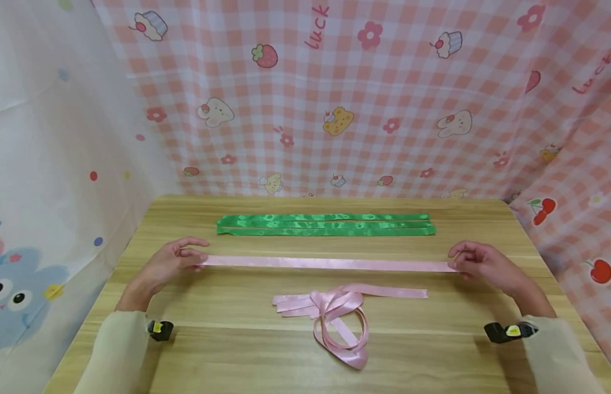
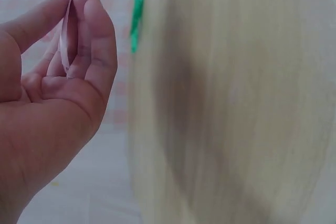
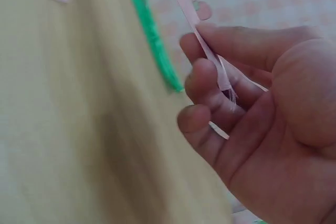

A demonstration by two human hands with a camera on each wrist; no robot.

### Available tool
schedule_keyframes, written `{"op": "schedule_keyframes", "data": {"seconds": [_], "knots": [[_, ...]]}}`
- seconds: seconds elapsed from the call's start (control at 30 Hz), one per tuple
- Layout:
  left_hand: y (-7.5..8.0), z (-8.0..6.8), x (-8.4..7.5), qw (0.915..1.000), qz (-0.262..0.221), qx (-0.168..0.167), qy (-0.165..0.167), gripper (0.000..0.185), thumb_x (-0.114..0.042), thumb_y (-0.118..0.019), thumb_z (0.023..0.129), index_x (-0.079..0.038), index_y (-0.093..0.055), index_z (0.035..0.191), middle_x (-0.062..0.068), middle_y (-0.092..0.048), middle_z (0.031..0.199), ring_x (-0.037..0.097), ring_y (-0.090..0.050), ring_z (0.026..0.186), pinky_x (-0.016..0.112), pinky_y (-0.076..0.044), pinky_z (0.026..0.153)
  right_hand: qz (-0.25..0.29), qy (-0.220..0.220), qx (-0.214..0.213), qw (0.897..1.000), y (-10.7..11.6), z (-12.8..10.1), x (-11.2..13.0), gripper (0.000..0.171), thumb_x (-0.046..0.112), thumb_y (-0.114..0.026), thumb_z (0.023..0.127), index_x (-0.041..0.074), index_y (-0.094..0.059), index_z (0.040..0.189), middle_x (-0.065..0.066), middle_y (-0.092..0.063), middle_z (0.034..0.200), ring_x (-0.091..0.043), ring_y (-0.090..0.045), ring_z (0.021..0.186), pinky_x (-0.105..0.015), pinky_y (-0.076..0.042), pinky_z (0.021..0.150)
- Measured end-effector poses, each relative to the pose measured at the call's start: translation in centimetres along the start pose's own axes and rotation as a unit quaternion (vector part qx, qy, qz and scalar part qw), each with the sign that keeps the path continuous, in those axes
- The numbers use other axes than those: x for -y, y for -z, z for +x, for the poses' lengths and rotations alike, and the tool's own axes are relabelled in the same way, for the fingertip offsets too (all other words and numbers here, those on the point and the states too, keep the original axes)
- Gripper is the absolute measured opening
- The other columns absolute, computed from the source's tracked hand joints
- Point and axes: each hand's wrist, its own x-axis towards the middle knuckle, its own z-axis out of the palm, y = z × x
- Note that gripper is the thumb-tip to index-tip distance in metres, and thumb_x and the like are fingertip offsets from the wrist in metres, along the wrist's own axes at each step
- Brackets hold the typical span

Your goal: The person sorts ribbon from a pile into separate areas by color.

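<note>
A pale pink ribbon (image 1: 330, 264) is stretched nearly straight from hand to hand across the table in the head view. Its left end is pinched between thumb and fingers of my left hand (image 1: 169, 264). At the other end my right hand (image 1: 488, 265) pinches it; in the right wrist view the frayed tip of the ribbon (image 3: 224, 80) lies inside the fingers. Beyond it, green ribbon strips (image 1: 325, 225) lie side by side on the table. Nearer than the stretched ribbon, a heap of pink ribbon (image 1: 337, 301) lies with a loose coil and several flat ends.
The wooden table (image 1: 236, 350) ends at the back against a pink checked curtain (image 1: 305, 98). A white printed cloth (image 1: 49, 164) hangs at the left. Small black cameras sit at both wrists, the left camera (image 1: 160, 330) and the right camera (image 1: 507, 331).
</note>
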Motion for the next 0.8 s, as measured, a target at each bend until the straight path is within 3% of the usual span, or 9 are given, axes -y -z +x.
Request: {"op": "schedule_keyframes", "data": {"seconds": [0.17, 0.4, 0.63, 0.8], "knots": [[0.0, 0.8, 0.8, 0.9998, -0.007, -0.004, 0.02, 0.05, -0.011, -0.067, 0.095, 0.01, -0.045, 0.134, -0.002, -0.075, 0.095, 0.011, -0.068, 0.085, 0.029, -0.058, 0.079, -0.009, -0.043, -0.058, 0.997, -0.7, 0.7, -1.4, 0.023, 0.007, -0.063, 0.096, -0.008, -0.052, 0.11, 0.0, -0.061, 0.074, -0.016, -0.053, 0.06, -0.029, -0.046, 0.052], [-0.2, 1.8, 1.9, 0.9986, -0.034, -0.011, 0.04, 0.046, -0.002, -0.064, 0.095, 0.014, -0.043, 0.133, -0.005, -0.074, 0.09, 0.008, -0.068, 0.082, 0.025, -0.058, 0.075, -0.037, -0.043, -0.096, 0.994, -1.1, 1.2, -3.2, 0.022, 0.004, -0.061, 0.097, -0.008, -0.053, 0.113, 0.006, -0.065, 0.078, -0.011, -0.05, 0.059, -0.027, -0.043, 0.05], [-0.8, 2.2, 2.9, 0.9953, -0.027, -0.07, 0.06, 0.045, -0.003, -0.069, 0.092, 0.013, -0.049, 0.129, -0.008, -0.071, 0.085, 0.003, -0.065, 0.075, 0.019, -0.056, 0.07, -0.051, -0.022, -0.117, 0.992, -1.2, 1.6, -4.4, 0.024, 0.001, -0.064, 0.094, -0.01, -0.053, 0.112, -0.001, -0.071, 0.082, 0.0, -0.056, 0.071, -0.018, -0.043, 0.061], [-1.2, 2.2, 2.7, 0.9916, -0.031, -0.096, 0.082, 0.052, -0.009, -0.074, 0.089, 0.01, -0.05, 0.131, -0.012, -0.072, 0.084, -0.001, -0.064, 0.075, 0.017, -0.055, 0.07, -0.007, -0.058, -0.142, 0.988, -1.0, 1.6, -5.1, 0.028, 0.006, -0.066, 0.094, -0.007, -0.051, 0.113, 0.014, -0.07, 0.079, 0.002, -0.053, 0.069, -0.021, -0.037, 0.055]]}}
